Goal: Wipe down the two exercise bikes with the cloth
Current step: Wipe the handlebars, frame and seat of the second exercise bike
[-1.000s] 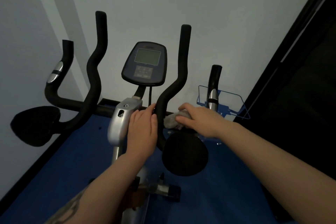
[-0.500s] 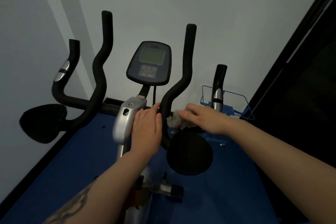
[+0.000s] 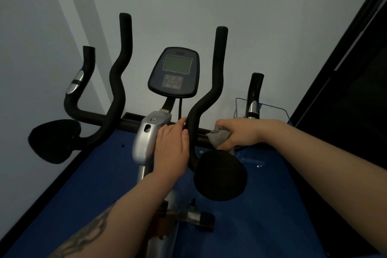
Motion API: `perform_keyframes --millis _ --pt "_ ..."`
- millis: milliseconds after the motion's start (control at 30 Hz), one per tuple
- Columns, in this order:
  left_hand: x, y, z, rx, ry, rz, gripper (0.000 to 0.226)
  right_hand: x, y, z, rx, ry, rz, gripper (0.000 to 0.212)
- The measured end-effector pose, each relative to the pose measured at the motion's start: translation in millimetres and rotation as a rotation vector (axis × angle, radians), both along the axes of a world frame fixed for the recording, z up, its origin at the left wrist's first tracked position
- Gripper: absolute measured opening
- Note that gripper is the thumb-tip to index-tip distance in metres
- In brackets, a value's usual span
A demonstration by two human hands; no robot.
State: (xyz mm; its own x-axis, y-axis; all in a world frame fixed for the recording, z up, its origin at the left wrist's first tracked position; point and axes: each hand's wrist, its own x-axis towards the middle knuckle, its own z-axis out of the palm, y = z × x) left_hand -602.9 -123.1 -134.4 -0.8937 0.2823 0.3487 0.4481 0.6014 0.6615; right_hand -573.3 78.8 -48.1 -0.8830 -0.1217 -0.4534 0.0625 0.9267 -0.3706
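Cloth (image 3: 218,137) grey, bunched, pressed on black crossbar (image 3: 201,135) of exercise bike (image 3: 150,138), right of centre | right hand (image 3: 240,133) curled round cloth, gripping | left hand (image 3: 171,148) flat, fingers straight, resting on silver stem housing beside inner handlebar upright (image 3: 209,94) | console (image 3: 174,72) above | blue floor (image 3: 94,174) below.

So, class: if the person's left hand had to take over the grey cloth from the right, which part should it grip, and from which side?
Grip the bunched end of the cloth that sticks out left of the right hand, coming from the left along the horizontal handlebar. The rest is wrapped inside those curled fingers; the left hand rests close by.
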Motion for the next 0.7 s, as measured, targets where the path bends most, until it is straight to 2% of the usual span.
perform_keyframes --millis 100,200,267,367,433,600,700 --pt "0 3 1 -0.012 0.005 0.01 0.042 -8 -18 -9 0.098 0.027 0.043 0.055" --pt "0 1 0 -0.011 0.026 0.011 0.04 -7 -26 -19 -0.064 0.092 -0.001 0.052" --pt "0 -1 1 -0.019 0.041 -0.005 0.041 -2 -16 -15 -0.082 0.08 -0.01 0.045" --pt "0 -1 2 -0.036 0.037 0.002 0.043 1 -2 -7 0.099 0.022 0.061 0.042" --pt "1 1 2 -0.028 0.038 0.007 0.043 -3 -9 -8 0.169 0.063 0.087 0.043" --pt "3 2 7 -0.037 0.029 -0.019 0.042 -5 -33 -27 -0.166 0.212 -0.037 0.039" --pt "-4 -16 20 -0.097 0.005 -0.146 0.039 -1 -22 -21 -0.158 0.255 -0.038 0.029"
